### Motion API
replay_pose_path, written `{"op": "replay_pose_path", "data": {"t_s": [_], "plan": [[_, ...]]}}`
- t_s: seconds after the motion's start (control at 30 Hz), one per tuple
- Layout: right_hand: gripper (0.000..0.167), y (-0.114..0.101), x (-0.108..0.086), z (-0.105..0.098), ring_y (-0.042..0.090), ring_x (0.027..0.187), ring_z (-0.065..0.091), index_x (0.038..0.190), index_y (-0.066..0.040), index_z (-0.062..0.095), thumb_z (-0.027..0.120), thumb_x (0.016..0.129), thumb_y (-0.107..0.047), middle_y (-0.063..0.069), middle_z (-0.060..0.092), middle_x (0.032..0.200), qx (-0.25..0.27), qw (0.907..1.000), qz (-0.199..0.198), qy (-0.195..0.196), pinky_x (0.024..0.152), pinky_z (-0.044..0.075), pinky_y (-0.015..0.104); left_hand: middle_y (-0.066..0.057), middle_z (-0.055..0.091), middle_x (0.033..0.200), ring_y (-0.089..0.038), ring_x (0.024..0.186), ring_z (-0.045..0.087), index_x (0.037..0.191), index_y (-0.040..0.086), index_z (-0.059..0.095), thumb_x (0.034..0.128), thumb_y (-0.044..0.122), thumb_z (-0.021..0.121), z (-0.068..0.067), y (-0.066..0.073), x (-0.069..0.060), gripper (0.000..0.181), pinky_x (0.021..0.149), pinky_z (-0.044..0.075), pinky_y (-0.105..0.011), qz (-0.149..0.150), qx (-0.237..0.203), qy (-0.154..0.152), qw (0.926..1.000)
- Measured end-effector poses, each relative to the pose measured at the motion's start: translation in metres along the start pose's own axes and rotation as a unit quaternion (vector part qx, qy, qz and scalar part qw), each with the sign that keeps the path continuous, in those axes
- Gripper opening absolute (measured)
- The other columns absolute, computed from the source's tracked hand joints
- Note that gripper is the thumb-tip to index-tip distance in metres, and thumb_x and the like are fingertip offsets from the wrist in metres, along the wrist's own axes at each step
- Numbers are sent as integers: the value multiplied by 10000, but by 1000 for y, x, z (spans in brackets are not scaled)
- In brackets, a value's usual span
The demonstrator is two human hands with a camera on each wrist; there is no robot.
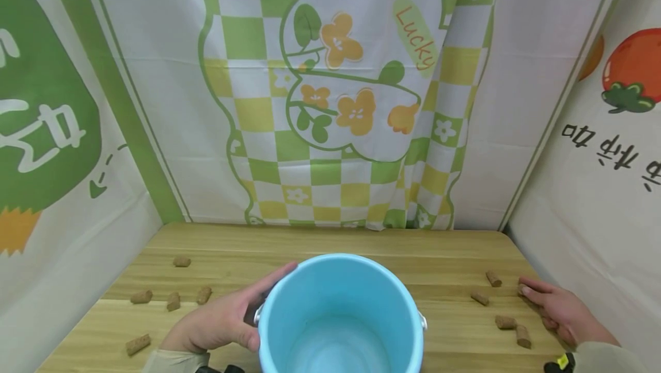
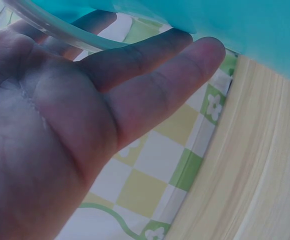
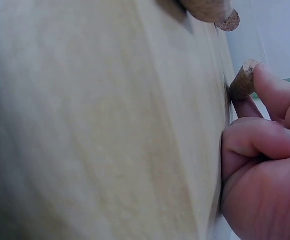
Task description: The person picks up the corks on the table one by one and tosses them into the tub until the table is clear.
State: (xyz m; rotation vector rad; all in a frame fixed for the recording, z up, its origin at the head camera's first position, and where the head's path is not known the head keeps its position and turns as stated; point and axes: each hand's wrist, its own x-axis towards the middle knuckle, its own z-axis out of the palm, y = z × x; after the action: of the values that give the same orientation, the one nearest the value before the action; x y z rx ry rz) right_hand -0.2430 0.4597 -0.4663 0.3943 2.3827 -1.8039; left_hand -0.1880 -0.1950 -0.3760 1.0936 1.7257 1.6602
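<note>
A light blue bucket (image 1: 335,287), its inside bare, stands at the table's front middle. My left hand (image 1: 222,315) rests against the bucket's left outer side, thumb and forefinger spread apart. In the left wrist view its fingers (image 2: 160,90) lie fairly straight against the blue wall (image 2: 265,30), and a pale curved band (image 2: 60,35) crosses in front of some of them. Far to the right, my right hand (image 1: 565,313) pinches a cork (image 3: 243,80) between thumb and forefinger, low at the tabletop. Its other fingers are curled in, resting on the wood.
Several loose corks lie near the right hand, among them one cork (image 1: 493,279) farther back and another cork (image 1: 523,337) closer. Several more, such as a cork (image 1: 138,344), are scattered left. Printed cloth (image 1: 330,178) hangs behind the wooden table (image 1: 403,244) and along both sides.
</note>
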Motion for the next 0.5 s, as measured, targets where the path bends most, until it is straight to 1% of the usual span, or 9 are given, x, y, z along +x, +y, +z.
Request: {"op": "replay_pose_path", "data": {"t_s": [0.1,0.2,0.3,0.37,0.4,0.43,0.5], "plan": [[621,1,-1,-2,52,457,366,1458,33,443,683,972,-271,-121,662,1045,217,9997,-29,-93,441,400,237,-211,238,1573,-442,1300,390,1619,267,70,842,527,763,0,-1,0,1074,967,461,-496,35,40,6,10000],[534,2,-2,-4,50,466,371,1414,-14,543,685,971,-276,-132,662,1038,395,9990,-54,-195,446,399,220,-203,247,1570,-437,1297,395,1619,273,76,840,531,763,0,-1,0,1070,963,466,-496,26,21,10,10000],[380,2,-3,-6,38,479,375,1322,-132,662,691,967,-263,-124,669,1040,715,9970,-52,-308,446,398,204,-205,254,1566,-440,1290,402,1620,228,58,840,533,762,-1,-1,0,1094,955,473,-497,58,26,20,10000],[221,3,-4,-7,28,486,379,1188,-254,729,682,973,-233,-118,678,1034,1030,9939,-23,-402,441,395,194,-209,255,1564,-443,1287,404,1620,208,49,843,531,760,-1,-1,0,1102,950,476,-500,76,23,15,10000],[177,3,-4,-7,25,487,379,1117,-301,743,671,980,-214,-114,681,1030,1188,9919,2,-451,438,393,192,-210,256,1562,-443,1284,407,1619,199,43,843,531,760,-1,-1,0,1108,947,479,-500,76,17,14,10000],[178,3,-3,-7,23,488,378,1057,-337,743,657,989,-196,-112,683,1028,1322,9899,21,-506,435,390,190,-211,258,1561,-443,1282,410,1617,190,37,842,531,760,-1,-2,0,1114,944,481,-500,78,13,13,10000],[235,4,-3,-8,21,488,378,969,-383,731,632,1002,-173,-111,686,1021,1511,9867,54,-591,431,384,189,-214,262,1558,-444,1277,415,1616,183,33,844,528,761,-1,-2,0,1116,937,486,-502,91,6,21,10000]]}}
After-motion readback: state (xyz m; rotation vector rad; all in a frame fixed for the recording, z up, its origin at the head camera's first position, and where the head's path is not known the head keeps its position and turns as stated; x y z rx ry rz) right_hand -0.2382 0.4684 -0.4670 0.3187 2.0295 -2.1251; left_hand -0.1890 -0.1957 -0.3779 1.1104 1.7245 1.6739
